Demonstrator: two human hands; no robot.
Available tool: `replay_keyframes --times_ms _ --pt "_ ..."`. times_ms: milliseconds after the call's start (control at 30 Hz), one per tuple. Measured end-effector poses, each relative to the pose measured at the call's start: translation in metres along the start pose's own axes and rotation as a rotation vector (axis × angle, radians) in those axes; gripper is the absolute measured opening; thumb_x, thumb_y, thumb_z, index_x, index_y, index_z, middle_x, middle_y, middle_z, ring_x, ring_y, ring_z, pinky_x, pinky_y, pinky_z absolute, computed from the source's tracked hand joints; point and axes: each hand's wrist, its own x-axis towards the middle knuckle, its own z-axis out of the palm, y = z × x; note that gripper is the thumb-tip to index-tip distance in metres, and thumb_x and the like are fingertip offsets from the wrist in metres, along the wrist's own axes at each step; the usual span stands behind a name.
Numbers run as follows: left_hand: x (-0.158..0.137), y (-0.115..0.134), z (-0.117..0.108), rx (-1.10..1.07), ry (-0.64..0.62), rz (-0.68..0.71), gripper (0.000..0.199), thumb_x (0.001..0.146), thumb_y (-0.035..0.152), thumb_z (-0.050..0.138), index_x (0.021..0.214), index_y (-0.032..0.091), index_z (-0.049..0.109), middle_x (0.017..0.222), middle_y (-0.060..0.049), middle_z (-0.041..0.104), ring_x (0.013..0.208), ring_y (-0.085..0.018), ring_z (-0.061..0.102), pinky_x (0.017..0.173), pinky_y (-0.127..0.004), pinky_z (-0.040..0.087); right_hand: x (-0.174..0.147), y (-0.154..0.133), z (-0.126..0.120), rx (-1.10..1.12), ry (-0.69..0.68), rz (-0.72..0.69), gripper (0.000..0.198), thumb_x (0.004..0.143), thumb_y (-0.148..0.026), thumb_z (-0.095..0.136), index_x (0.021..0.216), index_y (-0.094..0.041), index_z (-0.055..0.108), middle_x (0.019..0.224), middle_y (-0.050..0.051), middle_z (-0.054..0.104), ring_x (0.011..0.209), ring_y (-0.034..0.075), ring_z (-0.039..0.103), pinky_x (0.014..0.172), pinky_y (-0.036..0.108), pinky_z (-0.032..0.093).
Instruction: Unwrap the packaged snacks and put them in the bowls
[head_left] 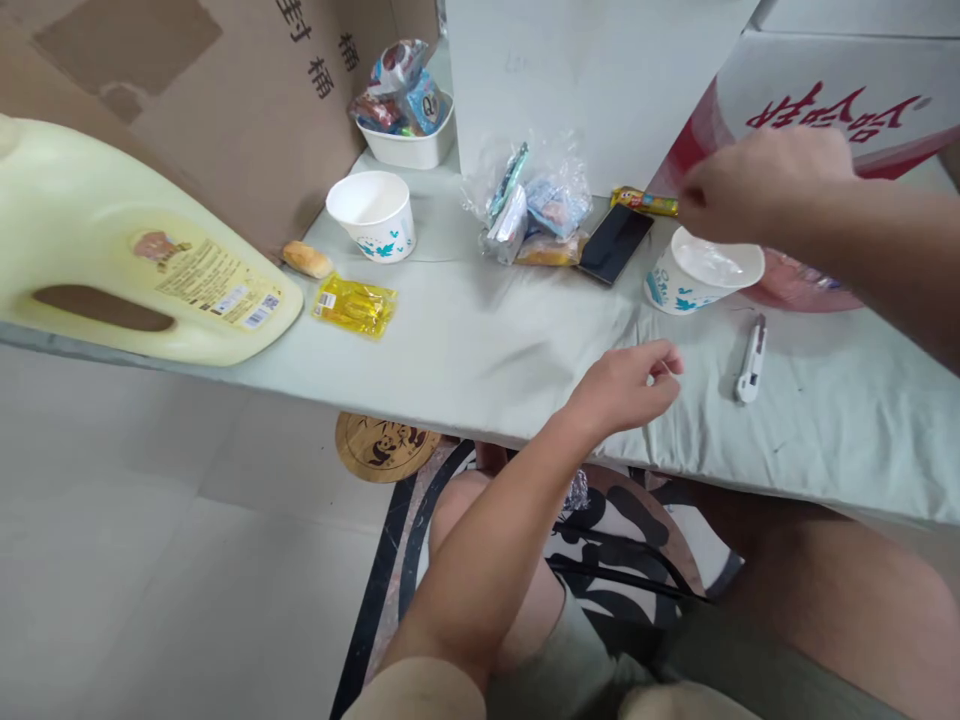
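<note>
Our right hand (765, 185) is curled above a leaf-printed paper cup (671, 288), one of two, and our left hand (630, 385) bends its fingers nearer us; we cannot tell whether either grasps anything. One white cutter (752, 362) lies right of our left hand, one black phone (616, 245) beyond that hand. Leftward of both, we read "Q" on a blue packet (425, 105) and 桶 twice on a cardboard box (255, 140).

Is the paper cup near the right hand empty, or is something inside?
Not empty: what looks like clear plastic shows inside the paper cup, within its rim.
</note>
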Motion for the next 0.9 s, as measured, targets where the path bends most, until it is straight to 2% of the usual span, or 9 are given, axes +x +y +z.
replay_keyframes --times_ms 100,167,267,433,633,733,800,867,900 --pt "0.002 0.001 0.001 0.018 0.0 -0.001 0.012 0.085 0.02 0.052 0.093 0.023 0.061 0.097 -0.001 0.067 0.078 -0.014 0.058 0.075 -0.031 0.046 -0.013 -0.051 0.002 -0.074 -0.177 -0.038 0.048 0.085 -0.05 0.065 0.102 -0.005 0.067 0.136 0.014 0.064 0.133 0.033 0.053 0.097 0.052 0.04" --pt "0.001 0.002 0.002 0.034 0.0 -0.01 0.017 0.086 0.018 0.05 0.097 0.023 0.061 0.095 -0.001 0.067 0.079 -0.015 0.058 0.076 -0.031 0.046 -0.015 -0.078 0.014 0.005 -0.309 -0.039 0.064 0.079 -0.051 0.072 0.12 -0.004 0.06 0.145 0.018 0.054 0.133 0.033 0.052 0.103 0.047 0.039" --pt "-0.002 0.003 0.002 0.049 0.006 -0.023 0.027 0.086 0.015 0.049 0.11 0.024 0.058 0.091 -0.001 0.066 0.077 -0.015 0.058 0.072 -0.031 0.044 -0.011 -0.097 0.037 0.127 -0.406 0.034 0.068 0.086 -0.044 0.067 0.134 0.0 0.046 0.134 0.017 0.06 0.129 0.03 0.056 0.103 0.041 0.04" --pt "-0.006 0.0 0.0 0.023 0.029 -0.028 0.034 0.085 0.015 0.049 0.117 0.026 0.055 0.092 -0.001 0.064 0.075 -0.015 0.057 0.071 -0.03 0.044 -0.013 -0.084 0.051 0.171 -0.25 0.044 0.068 0.089 -0.036 0.066 0.141 -0.004 0.036 0.13 0.019 0.06 0.127 0.029 0.055 0.105 0.043 0.04" --pt "0.005 -0.003 0.003 0.007 0.104 -0.029 0.024 0.084 0.018 0.053 0.105 0.025 0.058 0.087 0.0 0.062 0.071 -0.014 0.055 0.072 -0.031 0.046 -0.036 -0.058 0.02 0.147 -0.103 0.008 0.063 0.085 -0.028 0.068 0.138 -0.007 0.04 0.124 0.016 0.061 0.122 0.029 0.056 0.102 0.044 0.04" --pt "0.012 -0.002 0.002 -0.134 0.24 -0.083 0.01 0.088 0.023 0.052 0.096 0.021 0.059 0.087 -0.003 0.064 0.078 -0.015 0.061 0.078 -0.032 0.049 -0.073 -0.041 0.0 0.267 0.03 0.009 0.063 0.079 -0.02 0.07 0.136 -0.011 0.043 0.122 0.013 0.061 0.115 0.025 0.058 0.099 0.041 0.043" --pt "0.013 -0.001 -0.002 -0.313 0.359 -0.098 0.017 0.097 0.03 0.044 0.098 0.019 0.057 0.095 -0.007 0.066 0.091 -0.017 0.066 0.084 -0.032 0.051 -0.111 -0.028 -0.006 0.386 0.151 0.002 0.065 0.075 -0.017 0.072 0.133 -0.014 0.043 0.117 0.011 0.06 0.105 0.023 0.06 0.094 0.039 0.047" --pt "0.012 0.002 -0.004 -0.498 0.353 -0.062 0.024 0.101 0.038 0.041 0.112 0.021 0.054 0.111 -0.009 0.066 0.109 -0.02 0.066 0.088 -0.034 0.052 -0.155 -0.017 -0.003 0.483 0.26 0.02 0.062 0.074 -0.019 0.073 0.129 -0.02 0.044 0.112 0.009 0.058 0.099 0.023 0.06 0.086 0.04 0.05" --pt "0.01 0.003 -0.004 -0.58 0.281 -0.038 0.027 0.099 0.04 0.047 0.12 0.023 0.051 0.119 -0.01 0.064 0.114 -0.022 0.064 0.089 -0.035 0.053 -0.178 -0.012 0.002 0.513 0.278 0.033 0.057 0.076 -0.025 0.073 0.126 -0.023 0.046 0.116 0.01 0.055 0.101 0.025 0.059 0.085 0.041 0.051"
